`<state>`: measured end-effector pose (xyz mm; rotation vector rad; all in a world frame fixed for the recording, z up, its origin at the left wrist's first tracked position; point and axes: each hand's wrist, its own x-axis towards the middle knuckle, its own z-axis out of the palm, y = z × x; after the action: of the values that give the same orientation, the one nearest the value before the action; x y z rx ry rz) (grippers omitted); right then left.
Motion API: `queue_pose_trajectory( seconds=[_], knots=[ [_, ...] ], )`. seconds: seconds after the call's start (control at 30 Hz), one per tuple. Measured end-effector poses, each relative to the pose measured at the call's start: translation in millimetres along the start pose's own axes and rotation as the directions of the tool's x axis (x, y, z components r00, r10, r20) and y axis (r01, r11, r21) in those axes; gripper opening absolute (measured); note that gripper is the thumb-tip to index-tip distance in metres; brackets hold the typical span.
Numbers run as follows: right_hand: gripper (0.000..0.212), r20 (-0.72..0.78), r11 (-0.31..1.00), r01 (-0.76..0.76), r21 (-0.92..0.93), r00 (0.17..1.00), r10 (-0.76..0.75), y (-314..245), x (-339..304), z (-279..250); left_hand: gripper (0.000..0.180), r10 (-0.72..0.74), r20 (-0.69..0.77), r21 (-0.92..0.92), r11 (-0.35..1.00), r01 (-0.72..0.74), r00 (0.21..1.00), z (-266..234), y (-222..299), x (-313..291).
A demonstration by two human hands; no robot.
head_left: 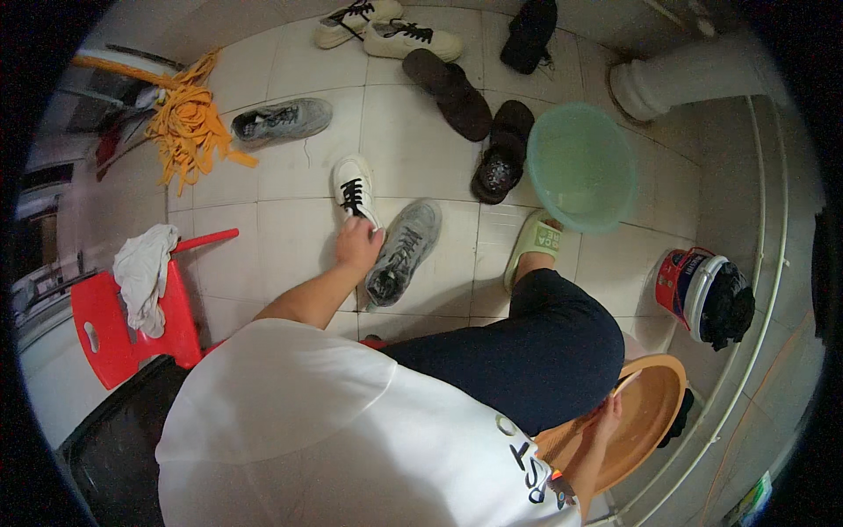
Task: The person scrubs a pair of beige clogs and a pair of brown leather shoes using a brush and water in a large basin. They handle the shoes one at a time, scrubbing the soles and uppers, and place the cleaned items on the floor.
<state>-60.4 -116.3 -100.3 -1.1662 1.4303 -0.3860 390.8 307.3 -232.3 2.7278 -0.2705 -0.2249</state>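
Observation:
My left hand [358, 244] is closed on the heel end of a white sneaker [353, 186] with black laces, whose toe points away from me on the tiled floor. Just right of that hand lies a worn grey sneaker [405, 250]. At the lower right, my right hand [604, 420] is in an orange-brown basin [663, 413] beside my knee. Its fingers are bent near a thin pale piece at the basin's near side. What they grip is too small to make out.
Another grey sneaker [283, 120] lies near an orange mop head [189, 123]. Dark slippers [448, 95] and a pale green basin of water [582, 167] stand farther off. A bucket [689, 290] is at right; a red chair [132, 329] with a white cloth [145, 268], left.

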Motion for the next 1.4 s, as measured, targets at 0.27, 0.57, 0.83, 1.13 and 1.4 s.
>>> queue_pose_trajectory(
  seconds=[0.27, 0.57, 0.83, 1.13, 1.4],
  knots=[
    [0.029, -0.128, 0.998, -0.022, 0.059, 0.991, 0.029, -23, -27, 34, 0.032, 0.331, 0.251, -0.159, 0.941, -0.299, 0.91, 67, 98, 118],
    [0.04, -0.19, 0.995, 0.018, 0.096, 0.982, 0.001, 7, -30, 0, 0.053, 0.435, 0.478, 0.046, 0.856, -0.516, 0.764, 109, 214, 178],
    [0.039, -0.182, 0.997, 0.0, 0.075, 0.983, 0.014, 11, -39, -5, 0.034, 0.391, 0.509, 0.128, 0.847, -0.517, 0.767, 110, 212, 166],
    [0.029, -0.241, 0.999, 0.029, 0.021, 0.97, -0.023, 18, -48, 4, 0.031, 0.036, 0.408, -0.101, 0.995, 0.006, 0.912, 112, 123, 67],
    [0.029, -0.235, 0.996, 0.067, 0.058, 0.971, -0.052, 42, -57, -22, 0.036, -0.078, 0.317, -0.444, 0.869, 0.221, 0.945, 39, 141, 71]
  ],
)
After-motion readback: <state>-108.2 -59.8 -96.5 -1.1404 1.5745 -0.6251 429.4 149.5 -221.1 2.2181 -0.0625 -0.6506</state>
